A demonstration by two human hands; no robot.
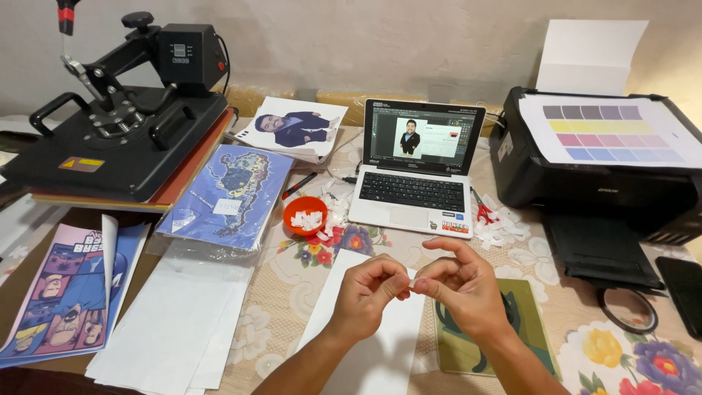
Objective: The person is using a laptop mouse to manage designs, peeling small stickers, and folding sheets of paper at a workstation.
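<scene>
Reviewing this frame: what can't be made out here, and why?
- Head view: the small white piece pinched between the left hand and right hand is mostly covered by fingertips; its kind is unclear.
- The green mat is partly hidden by the right hand and forearm.
- The white bits in the orange bowl are too small to identify.
- The black device at the right edge is cut off.

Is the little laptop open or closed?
Open. The laptop has its lid standing up, its screen lit with a picture and its keyboard showing.
</scene>
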